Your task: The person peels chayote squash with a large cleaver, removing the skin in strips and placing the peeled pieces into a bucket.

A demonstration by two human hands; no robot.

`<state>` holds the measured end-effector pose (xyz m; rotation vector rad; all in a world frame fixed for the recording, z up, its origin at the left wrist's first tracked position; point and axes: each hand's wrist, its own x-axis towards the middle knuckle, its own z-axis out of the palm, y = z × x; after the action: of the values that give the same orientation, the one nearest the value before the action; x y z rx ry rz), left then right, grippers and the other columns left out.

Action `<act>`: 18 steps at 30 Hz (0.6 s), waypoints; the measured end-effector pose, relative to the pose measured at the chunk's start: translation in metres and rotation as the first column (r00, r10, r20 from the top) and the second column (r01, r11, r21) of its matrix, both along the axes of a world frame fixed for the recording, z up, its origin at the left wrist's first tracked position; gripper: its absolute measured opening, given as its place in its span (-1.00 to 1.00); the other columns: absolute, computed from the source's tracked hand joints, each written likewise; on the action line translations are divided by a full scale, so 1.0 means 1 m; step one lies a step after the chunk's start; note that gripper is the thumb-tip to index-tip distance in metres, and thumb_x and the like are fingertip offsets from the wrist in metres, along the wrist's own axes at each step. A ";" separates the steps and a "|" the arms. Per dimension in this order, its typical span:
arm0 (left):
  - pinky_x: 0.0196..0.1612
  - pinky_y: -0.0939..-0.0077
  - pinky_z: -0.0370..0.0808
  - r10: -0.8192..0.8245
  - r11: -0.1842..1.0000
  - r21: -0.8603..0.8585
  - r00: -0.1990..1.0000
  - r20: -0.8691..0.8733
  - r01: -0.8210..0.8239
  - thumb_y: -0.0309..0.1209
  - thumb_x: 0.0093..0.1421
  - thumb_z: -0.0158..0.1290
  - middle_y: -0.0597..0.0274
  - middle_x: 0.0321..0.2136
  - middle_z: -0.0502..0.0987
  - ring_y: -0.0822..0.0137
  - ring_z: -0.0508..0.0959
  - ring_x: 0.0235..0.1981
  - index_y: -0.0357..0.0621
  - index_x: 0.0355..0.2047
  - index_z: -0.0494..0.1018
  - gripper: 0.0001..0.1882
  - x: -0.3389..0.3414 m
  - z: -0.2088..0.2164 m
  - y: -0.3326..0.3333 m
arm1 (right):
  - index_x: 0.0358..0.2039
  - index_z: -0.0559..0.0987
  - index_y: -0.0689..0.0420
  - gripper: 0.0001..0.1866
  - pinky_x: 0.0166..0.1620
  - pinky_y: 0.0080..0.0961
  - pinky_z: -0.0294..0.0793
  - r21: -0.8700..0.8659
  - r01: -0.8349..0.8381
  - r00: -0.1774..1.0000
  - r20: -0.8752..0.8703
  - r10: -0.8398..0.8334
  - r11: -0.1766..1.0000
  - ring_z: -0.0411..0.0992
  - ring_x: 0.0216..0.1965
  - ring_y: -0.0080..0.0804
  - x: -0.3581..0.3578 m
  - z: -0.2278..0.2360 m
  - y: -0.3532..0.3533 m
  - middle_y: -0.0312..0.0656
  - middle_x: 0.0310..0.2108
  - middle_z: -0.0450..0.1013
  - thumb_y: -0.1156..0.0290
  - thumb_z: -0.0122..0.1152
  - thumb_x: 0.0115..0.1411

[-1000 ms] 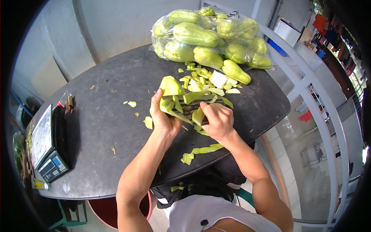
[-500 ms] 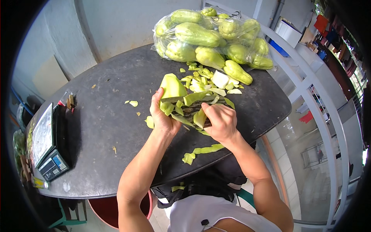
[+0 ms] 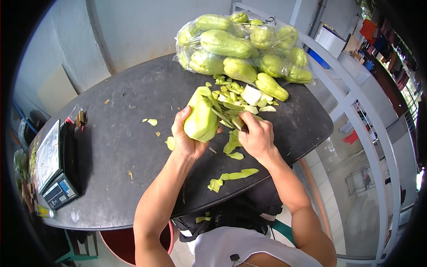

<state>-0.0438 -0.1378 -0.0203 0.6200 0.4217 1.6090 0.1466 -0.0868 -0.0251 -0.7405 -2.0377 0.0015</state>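
Observation:
My left hand [image 3: 184,139] is closed round a pale green, mostly peeled chayote [image 3: 197,119], tilted above the table. In my right hand [image 3: 258,137] is a knife [image 3: 227,115], its dark blade against the chayote's right side and partly covered by strips of peel. The handle is hidden inside my fist. Below the hands, curled peels [image 3: 233,143] and a long strip of peel [image 3: 240,174] lie on the dark table [image 3: 115,147]. Just beyond them is a pile of green trimmings with a pale cut chunk [image 3: 251,95].
A clear plastic bag of chayotes [image 3: 226,43] fills the table's far side, with one chayote [image 3: 271,87] lying at its front. On the left stands a digital scale [image 3: 60,192]. A red bucket [image 3: 168,238] sits below the near edge. White railing [image 3: 362,109] curves along the right.
The chayote has turned upright and come nearer in my left hand. My knife has swung to its right side, and peel has dropped onto the table below.

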 end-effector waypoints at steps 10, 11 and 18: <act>-0.13 0.15 0.49 -0.054 0.999 0.000 0.995 0.089 0.054 0.09 0.20 0.00 0.02 -0.07 0.51 0.09 0.51 -0.13 -0.10 0.16 0.37 -0.34 -0.003 -0.008 0.005 | -0.34 0.46 0.17 -0.89 -0.47 -0.23 0.46 -0.310 0.124 0.992 0.049 -0.115 0.943 0.53 -0.51 0.08 -0.001 0.000 0.019 0.04 -0.57 0.49 0.55 0.22 0.14; -0.07 0.12 0.48 -0.003 0.999 -0.046 0.987 0.158 0.011 0.10 0.24 -0.03 0.02 -0.06 0.51 0.09 0.51 -0.11 -0.09 0.16 0.36 -0.35 -0.003 -0.011 0.007 | -0.34 0.46 0.17 -0.89 -0.47 -0.23 0.46 -0.312 0.118 0.993 0.053 -0.107 0.943 0.53 -0.51 0.08 0.000 0.000 0.018 0.04 -0.57 0.49 0.55 0.22 0.14; 0.08 0.17 0.49 0.135 0.967 -0.245 0.961 0.242 -0.074 0.17 0.32 -0.07 0.05 -0.06 0.54 0.16 0.54 -0.06 -0.14 0.04 0.42 -0.38 -0.004 -0.001 0.012 | -0.26 0.52 0.21 -0.72 -0.48 -0.37 0.49 0.316 -0.075 0.994 0.094 0.048 0.946 0.49 -0.57 -0.28 -0.004 -0.002 0.002 -0.25 -0.59 0.42 0.56 0.28 -0.07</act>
<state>-0.0477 -0.1263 -0.0214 0.2081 0.4484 1.6837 0.1424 -0.0844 -0.0268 -0.4794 -2.0738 -0.3228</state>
